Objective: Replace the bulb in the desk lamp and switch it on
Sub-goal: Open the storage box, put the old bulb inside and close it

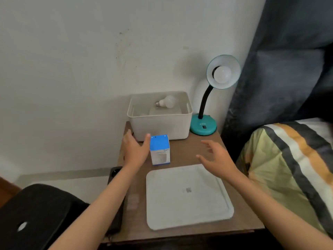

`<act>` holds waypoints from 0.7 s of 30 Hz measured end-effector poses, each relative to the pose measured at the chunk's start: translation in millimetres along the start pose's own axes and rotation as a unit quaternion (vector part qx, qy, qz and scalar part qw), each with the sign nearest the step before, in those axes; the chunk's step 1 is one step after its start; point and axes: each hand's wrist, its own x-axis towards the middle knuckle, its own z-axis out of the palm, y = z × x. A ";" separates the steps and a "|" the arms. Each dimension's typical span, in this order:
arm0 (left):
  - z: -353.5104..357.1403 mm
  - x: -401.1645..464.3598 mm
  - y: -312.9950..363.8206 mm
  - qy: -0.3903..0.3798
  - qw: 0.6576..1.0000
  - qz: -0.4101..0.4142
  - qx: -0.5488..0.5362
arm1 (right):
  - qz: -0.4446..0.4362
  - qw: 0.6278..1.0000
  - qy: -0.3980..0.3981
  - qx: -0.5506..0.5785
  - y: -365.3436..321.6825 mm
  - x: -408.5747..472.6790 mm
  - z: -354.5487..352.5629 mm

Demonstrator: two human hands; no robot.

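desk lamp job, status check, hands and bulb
Left hand open beside blue-topped bulb box; right hand open, empty. Teal desk lamp holds white bulb, unlit. Nothing blocking.

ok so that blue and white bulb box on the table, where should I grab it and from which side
Grip the box across its two upright side faces, near the top, coming from the left with the left hand, which is already open right beside it. It stands upright with flat vertical sides, and its left side is clear. The bin sits close behind, so don't reach in from the back.
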 end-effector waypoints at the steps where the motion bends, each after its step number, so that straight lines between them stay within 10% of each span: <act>1: -0.9 -21.2 -6.8 -0.013 1.000 0.016 0.005 | 0.015 1.000 -0.013 -0.017 10.8 -14.3 4.2; 13: 3.3 -168.8 -81.9 -0.179 0.962 -0.018 0.204 | 0.045 0.985 -0.110 -0.125 87.4 -111.4 34.9; 21: 2.6 -170.7 -70.7 -0.142 0.981 0.023 0.128 | 0.051 0.997 -0.046 0.025 81.3 -119.7 39.3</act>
